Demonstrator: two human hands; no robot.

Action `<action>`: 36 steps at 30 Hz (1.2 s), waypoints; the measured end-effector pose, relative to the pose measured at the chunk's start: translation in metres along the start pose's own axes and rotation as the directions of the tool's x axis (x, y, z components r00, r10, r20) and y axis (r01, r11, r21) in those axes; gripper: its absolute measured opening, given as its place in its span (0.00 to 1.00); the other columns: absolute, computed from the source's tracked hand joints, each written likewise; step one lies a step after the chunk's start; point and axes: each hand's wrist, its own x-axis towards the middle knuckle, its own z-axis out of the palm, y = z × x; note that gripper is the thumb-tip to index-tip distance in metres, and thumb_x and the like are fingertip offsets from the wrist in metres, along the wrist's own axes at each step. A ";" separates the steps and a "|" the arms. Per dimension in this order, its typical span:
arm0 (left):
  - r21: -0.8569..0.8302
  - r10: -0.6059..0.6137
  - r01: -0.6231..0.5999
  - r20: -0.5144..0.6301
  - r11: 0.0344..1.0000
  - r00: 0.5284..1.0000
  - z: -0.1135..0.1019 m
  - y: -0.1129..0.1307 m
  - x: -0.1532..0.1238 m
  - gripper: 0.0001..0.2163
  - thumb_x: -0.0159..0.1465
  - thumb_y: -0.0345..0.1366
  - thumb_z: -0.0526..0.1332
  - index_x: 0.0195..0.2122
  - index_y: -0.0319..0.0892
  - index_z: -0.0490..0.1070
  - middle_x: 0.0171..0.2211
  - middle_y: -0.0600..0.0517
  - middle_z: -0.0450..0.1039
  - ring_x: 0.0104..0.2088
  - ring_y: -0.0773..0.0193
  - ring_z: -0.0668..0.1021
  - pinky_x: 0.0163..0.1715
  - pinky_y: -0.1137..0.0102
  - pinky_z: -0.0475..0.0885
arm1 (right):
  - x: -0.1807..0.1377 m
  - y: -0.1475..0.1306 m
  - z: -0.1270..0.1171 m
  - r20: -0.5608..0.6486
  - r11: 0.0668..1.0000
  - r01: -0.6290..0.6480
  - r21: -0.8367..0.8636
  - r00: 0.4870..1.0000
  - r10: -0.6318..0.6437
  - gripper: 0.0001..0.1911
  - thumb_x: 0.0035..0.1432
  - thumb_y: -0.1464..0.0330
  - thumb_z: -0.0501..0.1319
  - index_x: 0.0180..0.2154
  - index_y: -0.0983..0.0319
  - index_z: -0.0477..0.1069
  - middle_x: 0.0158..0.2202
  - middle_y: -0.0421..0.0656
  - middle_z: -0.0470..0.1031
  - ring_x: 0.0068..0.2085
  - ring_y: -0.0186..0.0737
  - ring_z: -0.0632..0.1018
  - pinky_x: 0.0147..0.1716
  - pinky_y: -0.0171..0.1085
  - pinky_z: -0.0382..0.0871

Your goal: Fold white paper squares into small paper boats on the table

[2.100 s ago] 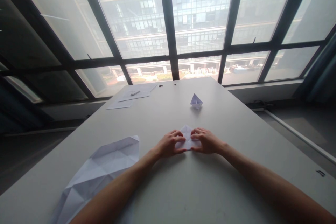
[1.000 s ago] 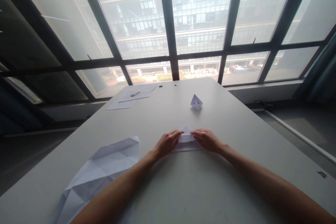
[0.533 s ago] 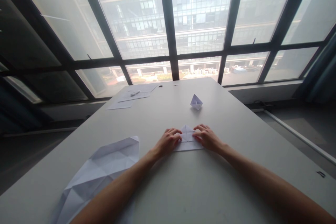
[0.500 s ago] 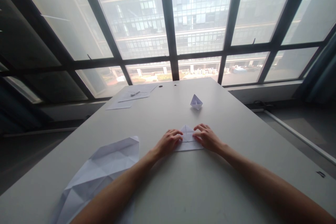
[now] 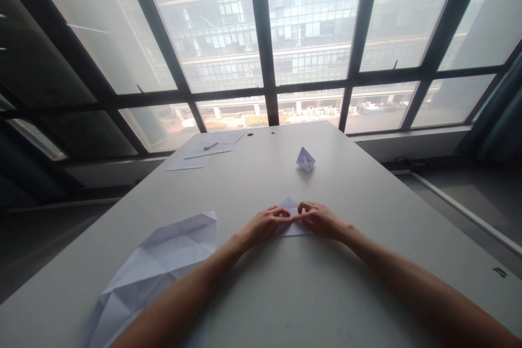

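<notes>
A small sheet of folded white paper (image 5: 292, 230) lies on the table in front of me, its pointed peak away from me. My left hand (image 5: 266, 225) is closed on its left side, and my right hand (image 5: 321, 219) is closed on its right side. Both hands' fingertips meet near the middle of the paper, along the fold line. The fingers hide much of its centre. Just beyond my hands stands a small folded paper boat (image 5: 305, 160), touched by neither hand.
A large creased white sheet (image 5: 163, 253) lies at the left, partly under my left forearm. Farther back on the white table (image 5: 261, 293) are flat paper sheets (image 5: 187, 162) with a small white object (image 5: 211, 145) on top. Windows (image 5: 310, 22) stand behind the table.
My hands have come closer together over the folded paper. Their fingertips went from its two sides to its middle, and the thumbs now nearly touch.
</notes>
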 end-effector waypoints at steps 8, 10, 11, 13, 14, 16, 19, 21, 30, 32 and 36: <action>-0.092 -0.025 0.021 -0.051 0.996 0.998 -0.002 0.008 0.002 0.19 0.69 0.27 0.53 0.55 0.51 0.74 0.51 0.50 0.75 0.50 0.58 0.76 0.53 0.64 0.70 | 0.002 0.003 0.004 -0.075 0.992 -0.119 0.051 0.990 0.123 0.13 0.65 0.70 0.57 0.45 0.54 0.79 0.43 0.43 0.77 0.39 0.39 0.78 0.39 0.35 0.67; -0.127 -0.036 0.027 -0.072 0.992 0.997 -0.001 0.007 0.002 0.16 0.69 0.28 0.53 0.51 0.50 0.77 0.50 0.50 0.75 0.49 0.58 0.76 0.52 0.64 0.71 | 0.002 0.004 0.006 -0.086 0.989 -0.144 0.044 0.985 0.147 0.13 0.65 0.70 0.57 0.45 0.55 0.79 0.42 0.44 0.77 0.38 0.39 0.78 0.38 0.35 0.67; -0.144 -0.039 0.027 -0.083 0.989 0.996 0.000 0.006 0.002 0.16 0.69 0.28 0.54 0.50 0.49 0.77 0.49 0.50 0.76 0.49 0.58 0.77 0.52 0.64 0.71 | 0.002 0.005 0.006 -0.090 0.988 -0.149 0.039 0.984 0.152 0.13 0.65 0.70 0.57 0.45 0.55 0.79 0.42 0.44 0.77 0.37 0.39 0.78 0.38 0.35 0.67; -0.159 -0.040 0.023 -0.103 0.987 0.994 0.002 0.003 0.002 0.15 0.69 0.28 0.54 0.48 0.47 0.78 0.48 0.49 0.76 0.49 0.59 0.76 0.53 0.64 0.70 | 0.002 0.005 0.006 -0.097 0.988 -0.153 0.034 0.983 0.155 0.12 0.65 0.70 0.57 0.44 0.55 0.79 0.42 0.44 0.77 0.38 0.39 0.78 0.38 0.35 0.67; -0.156 -0.041 0.023 -0.111 0.987 0.993 0.003 0.001 0.001 0.15 0.69 0.28 0.54 0.48 0.47 0.78 0.48 0.48 0.75 0.49 0.59 0.76 0.53 0.64 0.70 | 0.001 0.005 0.006 -0.101 0.987 -0.155 0.034 0.982 0.157 0.12 0.65 0.70 0.57 0.44 0.55 0.79 0.42 0.44 0.77 0.39 0.40 0.78 0.39 0.36 0.67; -0.136 -0.053 0.035 -0.131 0.990 0.990 0.005 -0.002 0.001 0.14 0.68 0.27 0.54 0.46 0.46 0.78 0.49 0.47 0.74 0.50 0.59 0.76 0.54 0.63 0.70 | 0.001 0.005 0.006 -0.106 0.986 -0.159 0.040 0.981 0.163 0.11 0.65 0.70 0.58 0.43 0.55 0.79 0.42 0.44 0.77 0.40 0.40 0.78 0.39 0.36 0.67; -0.114 -0.102 0.082 -0.179 0.990 0.979 0.008 -0.006 0.000 0.13 0.67 0.26 0.55 0.42 0.45 0.79 0.48 0.47 0.72 0.49 0.58 0.75 0.52 0.63 0.70 | 0.001 0.005 0.005 -0.108 0.986 -0.159 0.053 0.980 0.164 0.10 0.64 0.70 0.59 0.42 0.55 0.79 0.42 0.44 0.77 0.39 0.40 0.78 0.39 0.36 0.67; -0.109 -0.149 0.127 -0.227 0.986 0.962 0.009 -0.009 0.000 0.11 0.67 0.28 0.56 0.41 0.44 0.79 0.45 0.47 0.72 0.47 0.58 0.75 0.51 0.63 0.71 | 0.001 0.005 0.005 -0.110 0.986 -0.159 0.057 0.980 0.164 0.10 0.64 0.70 0.59 0.42 0.56 0.79 0.42 0.44 0.77 0.39 0.40 0.77 0.38 0.35 0.67; 0.009 -0.238 0.249 -0.271 0.968 0.933 0.005 -0.007 -0.001 0.06 0.66 0.37 0.62 0.40 0.47 0.78 0.43 0.48 0.75 0.45 0.57 0.74 0.50 0.61 0.70 | 0.000 0.006 0.006 -0.085 0.987 -0.158 0.021 0.984 0.160 0.10 0.65 0.69 0.58 0.42 0.56 0.78 0.43 0.44 0.76 0.40 0.40 0.76 0.39 0.36 0.67; 0.042 -0.260 0.281 -0.269 0.959 0.927 0.005 -0.006 -0.001 0.06 0.65 0.38 0.63 0.42 0.46 0.77 0.43 0.48 0.75 0.45 0.56 0.74 0.51 0.61 0.69 | 0.001 0.005 0.005 -0.082 0.989 -0.150 0.001 0.985 0.150 0.09 0.65 0.69 0.59 0.43 0.56 0.78 0.43 0.44 0.75 0.43 0.41 0.75 0.41 0.37 0.67; 0.084 -0.277 0.307 -0.258 0.948 0.926 0.005 -0.007 -0.002 0.12 0.65 0.39 0.64 0.49 0.47 0.76 0.47 0.46 0.74 0.48 0.54 0.73 0.51 0.60 0.69 | 0.001 0.004 0.005 -0.118 0.981 -0.190 -0.047 0.976 0.183 0.09 0.64 0.70 0.60 0.43 0.58 0.77 0.43 0.46 0.74 0.46 0.44 0.73 0.45 0.39 0.67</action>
